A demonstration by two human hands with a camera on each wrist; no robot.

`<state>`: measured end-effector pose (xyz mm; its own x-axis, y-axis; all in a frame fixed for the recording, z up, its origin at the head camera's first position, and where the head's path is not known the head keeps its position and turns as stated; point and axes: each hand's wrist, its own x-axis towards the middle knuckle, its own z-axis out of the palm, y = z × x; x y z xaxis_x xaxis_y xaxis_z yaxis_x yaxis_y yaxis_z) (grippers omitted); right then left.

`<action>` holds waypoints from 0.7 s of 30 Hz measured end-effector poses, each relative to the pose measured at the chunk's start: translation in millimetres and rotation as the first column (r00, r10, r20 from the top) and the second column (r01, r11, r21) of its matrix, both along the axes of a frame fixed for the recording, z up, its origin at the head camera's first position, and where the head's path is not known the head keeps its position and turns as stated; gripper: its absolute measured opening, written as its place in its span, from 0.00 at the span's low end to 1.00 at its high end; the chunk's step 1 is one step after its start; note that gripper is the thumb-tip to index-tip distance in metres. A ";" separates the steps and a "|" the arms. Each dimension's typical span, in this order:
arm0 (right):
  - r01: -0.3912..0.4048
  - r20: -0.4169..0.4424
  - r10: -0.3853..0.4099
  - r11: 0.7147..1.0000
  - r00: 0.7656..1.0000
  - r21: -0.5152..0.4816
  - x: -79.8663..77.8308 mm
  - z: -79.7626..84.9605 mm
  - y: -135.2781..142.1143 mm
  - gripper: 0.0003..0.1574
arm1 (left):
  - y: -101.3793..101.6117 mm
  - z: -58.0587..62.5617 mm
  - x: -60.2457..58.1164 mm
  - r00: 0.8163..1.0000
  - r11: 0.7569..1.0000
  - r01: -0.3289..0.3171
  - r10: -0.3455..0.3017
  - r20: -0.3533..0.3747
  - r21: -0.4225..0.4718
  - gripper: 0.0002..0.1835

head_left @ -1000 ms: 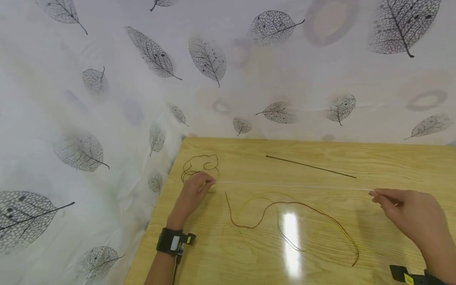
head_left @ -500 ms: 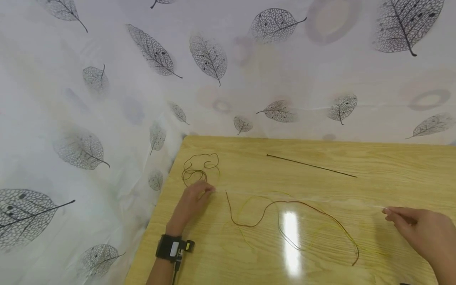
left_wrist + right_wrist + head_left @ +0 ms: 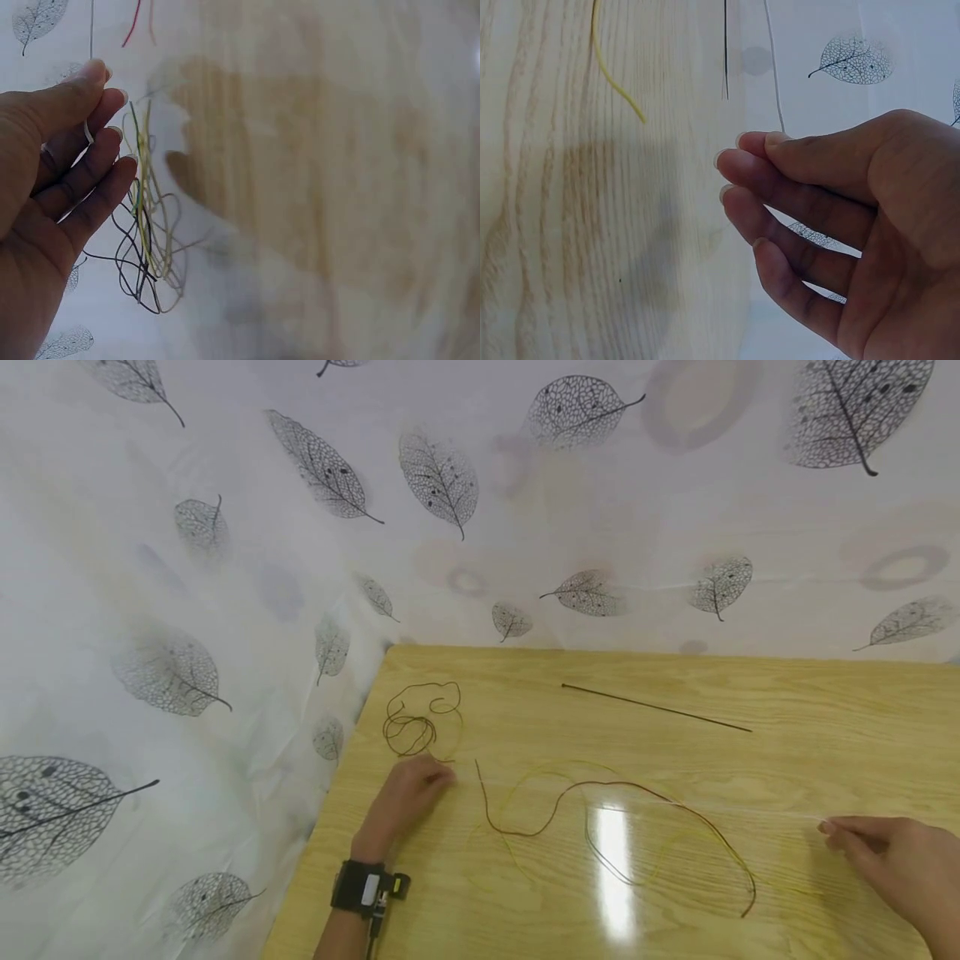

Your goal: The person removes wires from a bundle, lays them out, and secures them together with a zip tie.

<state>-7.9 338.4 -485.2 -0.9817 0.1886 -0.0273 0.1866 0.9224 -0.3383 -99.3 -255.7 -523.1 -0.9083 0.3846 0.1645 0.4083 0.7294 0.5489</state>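
A thin white string (image 3: pixel 765 812) stretches nearly straight between my two hands, crossing over the table's middle. My left hand (image 3: pixel 405 797) pinches one end between thumb and index finger. In the left wrist view a short white tail (image 3: pixel 88 133) hangs below that pinch, the other fingers loosely bent. At the right, my right hand (image 3: pixel 888 860) pinches the opposite end with thumb and index finger. A wavy red-brown cord (image 3: pixel 622 782) lies below the string, with thin yellow cord (image 3: pixel 517 864) looping around it. Just beyond my left hand lies a tangled dark cord (image 3: pixel 408 718).
A straight dark cord or rod (image 3: pixel 656 704) lies toward the back of the wood-grain table (image 3: pixel 840 718). White leaf-printed sheeting (image 3: pixel 465 577) rises behind the table and along its left side. Bright glare (image 3: pixel 615 877) marks the tabletop near the front.
Both hands have come nearer the body with the white string still between them. The right hand has also shifted rightward. More of the dark tangle shows beyond the left hand.
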 end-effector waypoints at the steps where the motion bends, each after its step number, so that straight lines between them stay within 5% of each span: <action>1: -0.005 -0.003 0.005 1.000 1.000 -0.004 0.6 -0.8 0.9 0.23 | 0.0 -1.4 0.5 1.000 1.000 0.008 -0.008 0.003 -0.003 0.03; 7: -0.017 0.070 0.018 1.000 0.997 -0.016 4.1 -9.4 6.3 0.24 | 0.5 -4.8 3.3 1.000 0.999 0.009 -0.009 -0.002 -0.048 0.03; 14: -0.123 0.237 0.140 0.989 0.961 -0.086 2.0 -13.1 0.4 0.31 | 3.3 -2.0 4.8 1.000 0.988 -0.005 0.001 -0.025 -0.155 0.02; 21: -0.227 0.233 0.259 0.961 0.937 -0.157 -0.8 -9.7 -17.9 0.22 | 7.6 1.6 4.3 0.998 0.984 0.051 -0.054 -0.011 -0.171 0.04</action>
